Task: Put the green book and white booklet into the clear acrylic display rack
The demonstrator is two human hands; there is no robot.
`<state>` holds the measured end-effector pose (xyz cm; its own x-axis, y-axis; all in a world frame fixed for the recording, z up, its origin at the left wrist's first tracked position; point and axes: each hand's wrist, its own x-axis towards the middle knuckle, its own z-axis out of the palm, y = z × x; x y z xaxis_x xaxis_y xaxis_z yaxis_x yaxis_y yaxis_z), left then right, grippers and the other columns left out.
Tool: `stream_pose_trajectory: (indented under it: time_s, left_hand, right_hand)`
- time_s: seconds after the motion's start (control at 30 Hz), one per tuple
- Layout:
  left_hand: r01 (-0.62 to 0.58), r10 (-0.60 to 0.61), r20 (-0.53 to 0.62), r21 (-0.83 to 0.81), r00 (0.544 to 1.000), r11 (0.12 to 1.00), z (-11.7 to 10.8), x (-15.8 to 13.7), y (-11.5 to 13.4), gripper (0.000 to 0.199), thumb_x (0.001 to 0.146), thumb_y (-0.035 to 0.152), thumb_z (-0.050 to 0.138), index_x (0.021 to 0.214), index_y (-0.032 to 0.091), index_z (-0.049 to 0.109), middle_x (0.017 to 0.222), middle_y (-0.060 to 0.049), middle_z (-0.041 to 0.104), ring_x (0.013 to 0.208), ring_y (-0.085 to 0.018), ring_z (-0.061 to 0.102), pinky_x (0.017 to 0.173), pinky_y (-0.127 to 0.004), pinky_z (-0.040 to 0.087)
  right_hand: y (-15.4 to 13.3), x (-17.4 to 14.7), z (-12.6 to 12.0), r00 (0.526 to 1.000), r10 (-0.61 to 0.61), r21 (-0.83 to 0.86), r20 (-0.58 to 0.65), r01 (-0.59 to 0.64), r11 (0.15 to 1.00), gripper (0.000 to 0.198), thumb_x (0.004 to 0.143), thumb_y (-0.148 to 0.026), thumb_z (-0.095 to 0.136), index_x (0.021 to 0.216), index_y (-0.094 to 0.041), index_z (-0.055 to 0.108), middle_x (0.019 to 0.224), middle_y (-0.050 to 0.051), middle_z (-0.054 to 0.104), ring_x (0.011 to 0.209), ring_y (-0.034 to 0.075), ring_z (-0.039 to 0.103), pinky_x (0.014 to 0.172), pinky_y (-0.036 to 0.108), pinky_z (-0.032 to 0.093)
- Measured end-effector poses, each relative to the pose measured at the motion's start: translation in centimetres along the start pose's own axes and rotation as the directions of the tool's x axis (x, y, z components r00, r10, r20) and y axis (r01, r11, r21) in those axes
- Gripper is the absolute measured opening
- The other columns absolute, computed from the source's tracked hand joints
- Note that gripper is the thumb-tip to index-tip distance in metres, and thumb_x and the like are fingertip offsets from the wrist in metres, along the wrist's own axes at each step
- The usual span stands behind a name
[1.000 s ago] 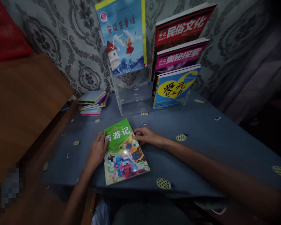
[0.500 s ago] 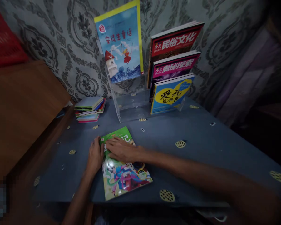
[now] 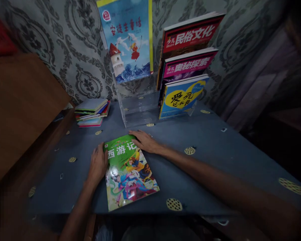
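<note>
A paperback book (image 3: pixel 130 174) with a green top and colourful cartoon figures lies flat, cover up, near the table's front edge. Along its upper left edge rests my left hand (image 3: pixel 99 162), fingers stretched forward and touching the side. My right hand (image 3: pixel 145 142) is at the upper right corner, its fingers extended and spread over that corner. Behind the book stands a clear acrylic rack (image 3: pixel 140 117). It bears a blue book with a yellow border (image 3: pixel 130 43) at upper left. On its right are a red book (image 3: pixel 190 38), a purple book (image 3: pixel 189 65) and a blue-and-yellow book (image 3: pixel 183 98), stepped in tiers.
A stack of several thin books (image 3: pixel 92 113) sits at the back left of the dark blue patterned table cover (image 3: pixel 175 140). To the left is a brown wooden panel (image 3: pixel 22 110) with something red (image 3: pixel 1 36) above it. Patterned wallpaper and a pale curtain (image 3: pixel 261 80) border the table.
My right hand has moved from the middle of the cover up to the upper right corner, uncovering the title. My left hand stays at the left edge. The view has shifted slightly.
</note>
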<state>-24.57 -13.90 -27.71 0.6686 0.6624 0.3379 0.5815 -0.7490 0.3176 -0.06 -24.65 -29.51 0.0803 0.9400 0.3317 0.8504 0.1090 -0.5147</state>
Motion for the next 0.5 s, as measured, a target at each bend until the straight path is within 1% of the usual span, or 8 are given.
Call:
stream_pose_trajectory:
  time_s: [0.07,0.13,0.23,0.3,0.33,0.4,0.5]
  left_hand:
    - [-0.019,0.019,0.001,0.055,1.000,0.998,-0.2,0.1,0.1,0.039,0.097,0.027,0.035,0.130,0.012,0.050,0.125,-0.019,0.063,0.122,-0.032,0.057,0.102,-0.051,0.047]
    - [-0.056,0.051,0.037,0.148,0.998,0.987,-0.6,0.2,0.4,0.039,0.097,0.025,0.035,0.129,0.009,0.050,0.127,-0.021,0.062,0.132,-0.034,0.050,0.104,-0.052,0.045]
    - [-0.146,0.110,0.136,0.294,0.985,0.945,-1.3,0.4,0.8,0.040,0.096,0.019,0.033,0.131,0.009,0.050,0.131,-0.021,0.061,0.143,-0.037,0.036,0.109,-0.059,0.037]
    - [-0.204,0.143,0.200,0.330,0.969,0.922,-1.6,0.7,1.4,0.043,0.094,0.013,0.030,0.132,0.011,0.050,0.134,-0.020,0.060,0.143,-0.037,0.035,0.109,-0.062,0.035]
    - [-0.227,0.160,0.222,0.321,0.962,0.919,-1.6,0.8,1.7,0.044,0.094,0.012,0.030,0.133,0.012,0.049,0.135,-0.020,0.059,0.142,-0.037,0.037,0.109,-0.063,0.035]
    - [-0.267,0.207,0.241,0.253,0.948,0.930,-1.3,1.1,2.6,0.043,0.095,0.013,0.031,0.133,0.013,0.050,0.138,-0.018,0.058,0.141,-0.035,0.040,0.109,-0.061,0.038]
    - [-0.368,0.343,0.236,0.067,0.909,0.928,-0.4,1.1,4.5,0.039,0.097,0.019,0.034,0.131,0.015,0.053,0.139,-0.015,0.058,0.140,-0.030,0.043,0.111,-0.055,0.040]
  right_hand:
    - [0.4,0.0,0.2,0.999,-0.021,0.033,-0.024,0.022,0.999,0.041,0.096,-0.024,0.046,0.135,-0.015,0.051,0.139,0.015,0.059,0.129,0.026,0.055,0.114,0.050,0.034]
    - [0.5,0.0,0.2,0.999,-0.033,0.057,-0.040,0.036,0.998,0.040,0.095,-0.024,0.046,0.134,-0.016,0.052,0.136,0.014,0.061,0.126,0.026,0.057,0.112,0.050,0.037]
    - [0.6,0.2,0.1,0.999,-0.032,0.076,-0.034,0.035,0.996,0.039,0.095,-0.024,0.046,0.132,-0.016,0.054,0.135,0.014,0.062,0.123,0.027,0.058,0.108,0.049,0.040]
    - [0.7,0.3,0.0,0.999,-0.024,0.080,-0.030,0.027,0.996,0.037,0.096,-0.023,0.046,0.131,-0.016,0.054,0.133,0.013,0.063,0.122,0.026,0.058,0.107,0.047,0.041]
    - [0.7,0.3,0.0,0.999,-0.022,0.082,-0.030,0.024,0.996,0.036,0.096,-0.022,0.046,0.131,-0.017,0.055,0.131,0.011,0.064,0.121,0.025,0.058,0.106,0.047,0.041]
    - [0.8,0.3,0.0,0.999,-0.025,0.087,-0.035,0.028,0.996,0.035,0.096,-0.021,0.046,0.130,-0.018,0.055,0.130,0.010,0.065,0.120,0.025,0.058,0.106,0.046,0.040]
    - [0.8,0.4,0.1,0.999,-0.033,0.091,-0.030,0.035,0.995,0.035,0.097,-0.020,0.045,0.130,-0.018,0.054,0.130,0.010,0.064,0.120,0.024,0.058,0.106,0.044,0.039]
